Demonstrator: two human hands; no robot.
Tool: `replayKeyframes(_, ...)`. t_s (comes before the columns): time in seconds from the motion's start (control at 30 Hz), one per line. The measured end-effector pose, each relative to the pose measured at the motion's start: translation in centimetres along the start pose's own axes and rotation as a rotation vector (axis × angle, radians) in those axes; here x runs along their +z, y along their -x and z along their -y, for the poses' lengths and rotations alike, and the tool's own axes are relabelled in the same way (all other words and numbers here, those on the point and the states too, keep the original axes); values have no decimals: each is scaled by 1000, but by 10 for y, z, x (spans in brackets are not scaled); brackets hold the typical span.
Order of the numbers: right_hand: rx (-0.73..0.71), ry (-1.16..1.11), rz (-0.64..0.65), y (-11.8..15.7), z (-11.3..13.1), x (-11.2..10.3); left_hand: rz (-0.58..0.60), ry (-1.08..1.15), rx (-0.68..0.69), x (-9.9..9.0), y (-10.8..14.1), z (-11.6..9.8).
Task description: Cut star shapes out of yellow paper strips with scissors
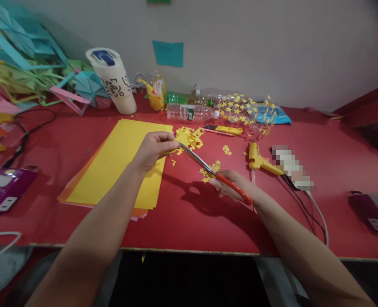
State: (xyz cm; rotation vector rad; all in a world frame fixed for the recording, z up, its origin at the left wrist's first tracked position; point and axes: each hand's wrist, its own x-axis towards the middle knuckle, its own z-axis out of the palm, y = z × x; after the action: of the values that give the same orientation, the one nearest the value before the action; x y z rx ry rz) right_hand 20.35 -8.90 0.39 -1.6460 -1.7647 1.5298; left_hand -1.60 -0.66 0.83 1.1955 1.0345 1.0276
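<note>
My right hand [232,185] is closed round the red handles of a pair of scissors [229,186], whose blades point up and left. The blade tips reach the fingertips of my left hand [158,149], which pinches a small piece of yellow paper, mostly hidden by the fingers. Below my left hand lies a stack of yellow sheets [112,166], with orange and pink edges showing beneath. Yellow scraps [190,137] are heaped just beyond the blades. Small cut yellow stars [208,172] lie on the red table beside the scissors, and a few more [227,149] sit further right.
Behind are a white tumbler [112,81], a clear bottle [190,112], a yellow-handled cutter [229,129] and star strings [240,106]. At right lie a yellow glue gun [261,161] and a blurred-out device [292,167]. Folded paper shapes [22,51] fill the back left.
</note>
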Motion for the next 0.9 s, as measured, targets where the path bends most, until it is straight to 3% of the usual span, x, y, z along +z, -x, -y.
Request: replayKeyframes(0.9,46,6,-12,0,4,-2,46,11,2,-4,-2,2)
